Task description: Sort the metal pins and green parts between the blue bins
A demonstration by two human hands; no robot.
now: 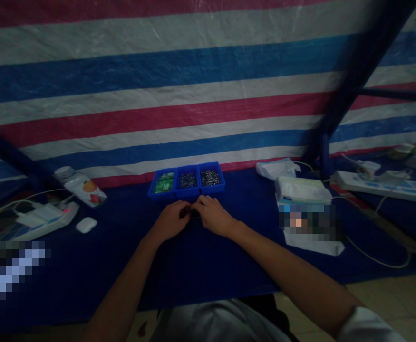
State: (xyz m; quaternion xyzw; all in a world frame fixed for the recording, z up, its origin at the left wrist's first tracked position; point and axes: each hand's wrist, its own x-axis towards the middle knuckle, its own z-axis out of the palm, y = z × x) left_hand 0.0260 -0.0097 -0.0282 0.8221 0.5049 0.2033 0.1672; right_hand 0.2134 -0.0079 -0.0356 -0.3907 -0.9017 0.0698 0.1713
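On a navy table (86, 275), both hands (170, 219) (211, 214) meet just before blue bins (186, 183).

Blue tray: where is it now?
In the head view, the blue tray sits at centre, just beyond the left hand and right hand, with a tissue pack off to its right.

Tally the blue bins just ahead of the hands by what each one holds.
Blue bin holding green packets: 1
Blue bins holding small metal parts: 2
Total: 3
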